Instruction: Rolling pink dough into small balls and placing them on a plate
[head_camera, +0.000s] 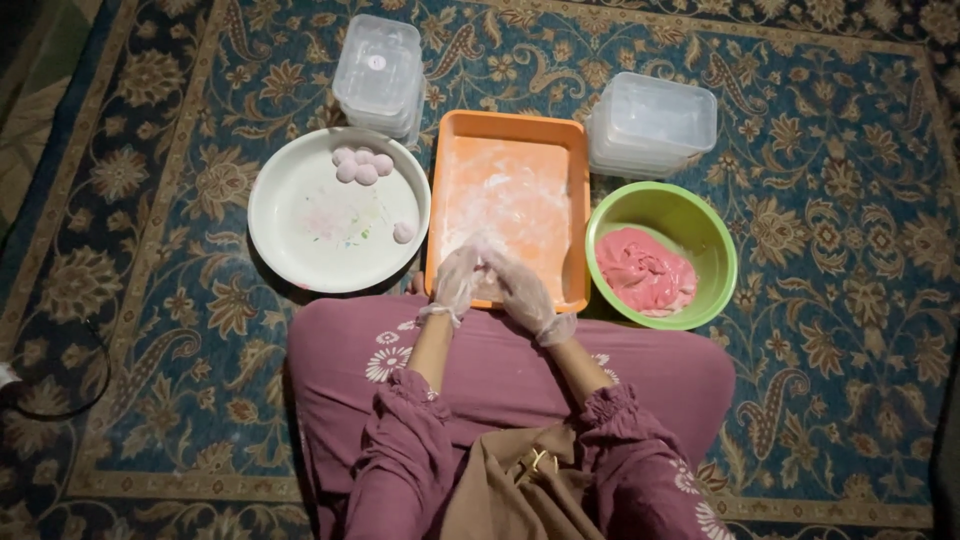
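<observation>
Both hands wear thin clear gloves and meet over the near edge of an orange tray (570, 135) dusted with white flour. My left hand (455, 283) and my right hand (525, 290) are cupped together; what lies between the palms is hidden. A green bowl (715, 250) with pink dough (645, 272) stands right of the tray. Left of the tray is a white plate (300, 240) with several pale pink dough balls (362, 166) at its far rim and one ball (403, 232) near its right rim.
Two stacks of clear plastic lidded containers stand beyond: one (380, 72) behind the plate, one (652, 125) behind the bowl. Everything rests on a dark blue patterned carpet (160, 250). My lap in purple cloth fills the near middle. A dark cable (70, 400) lies at left.
</observation>
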